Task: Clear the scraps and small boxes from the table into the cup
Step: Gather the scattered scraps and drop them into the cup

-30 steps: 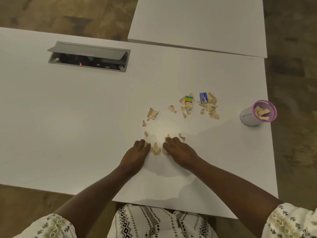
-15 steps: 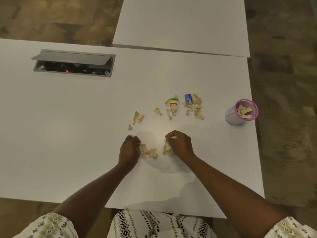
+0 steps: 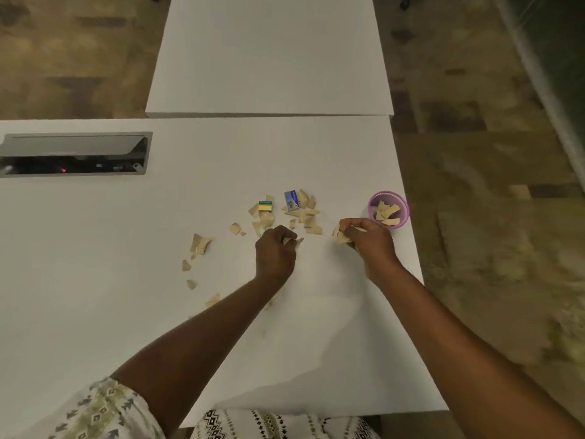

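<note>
Clutching a bunch of tan scraps, the right hand is curled tight around them just near and left of the cup, its knuckles close to the rim though whether they touch it cannot be told. That cup has a pink rim, stands by the right edge of the white table and already holds several tan pieces. To the left, the left hand is also closed in a fist, with a pale scrap poking out between its fingertips toward the right. Just beyond the two hands lies a loose heap of scraps, and two small boxes sit at its far side: a blue box on the right and a yellow box with a blue-green band just left of it. More scraps trail off to the left, a larger cluster first, then single bits nearer the person, one beside the left forearm. At the far left of the table a recessed hatch stands open, dark inside with a small red light. A second white table butts against the far edge.
</note>
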Demonstrator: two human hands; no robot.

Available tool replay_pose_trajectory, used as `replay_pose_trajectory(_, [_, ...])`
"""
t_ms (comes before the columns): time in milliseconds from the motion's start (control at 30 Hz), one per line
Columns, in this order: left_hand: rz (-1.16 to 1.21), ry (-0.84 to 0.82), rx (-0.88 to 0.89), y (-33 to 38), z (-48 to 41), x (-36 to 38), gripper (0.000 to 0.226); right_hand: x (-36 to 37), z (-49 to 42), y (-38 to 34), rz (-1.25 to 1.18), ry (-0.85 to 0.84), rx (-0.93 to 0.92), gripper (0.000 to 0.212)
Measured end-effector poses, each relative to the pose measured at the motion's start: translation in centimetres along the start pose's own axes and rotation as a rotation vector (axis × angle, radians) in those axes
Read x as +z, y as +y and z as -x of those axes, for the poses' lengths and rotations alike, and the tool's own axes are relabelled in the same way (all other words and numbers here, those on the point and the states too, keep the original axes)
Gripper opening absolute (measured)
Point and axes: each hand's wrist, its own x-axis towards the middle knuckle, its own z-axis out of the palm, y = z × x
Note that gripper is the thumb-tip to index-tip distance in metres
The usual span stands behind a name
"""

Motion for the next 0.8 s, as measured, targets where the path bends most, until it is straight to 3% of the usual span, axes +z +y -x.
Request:
replay_pose_trajectory(233, [0.058, -0.118, 0.151, 9.8, -1.3, 8.3, 0.016, -6.8, -5.4, -4.3, 0.185, 0.266, 0.02, 0.007])
replay_pose_trajectory(300, [0.032, -0.13, 0.157, 11.7, -1.9, 10.1, 0.018, -7.7, -6.3, -5.3, 0.216, 0.257, 0.034, 0.002])
replay_pose_trajectory(400, [-0.058, -0.163, 0.132, 13.5, -2.9, 12.1, 0.019, -8.5, -7.0, -6.4, 0.267, 0.15, 0.09, 0.012])
replay_pose_trajectory(500, [-0.137, -0.217, 0.106, 14.1, -3.6, 13.0, 0.02, -8.6, -7.5, -6.8, 0.201, 0.127, 0.147, 0.004])
replay_pose_trajectory(600, [-0.158, -0.245, 0.136, 14.4, -3.6, 13.1, 0.024, -8.7, -7.7, -7.0, 0.219, 0.11, 0.167, 0.015])
replay_pose_trajectory(800, [-0.164, -0.266, 0.214, 13.8, -2.9, 11.9, 0.022, -8.8, -6.7, -6.7, 0.361, 0.164, 0.054, 0.025])
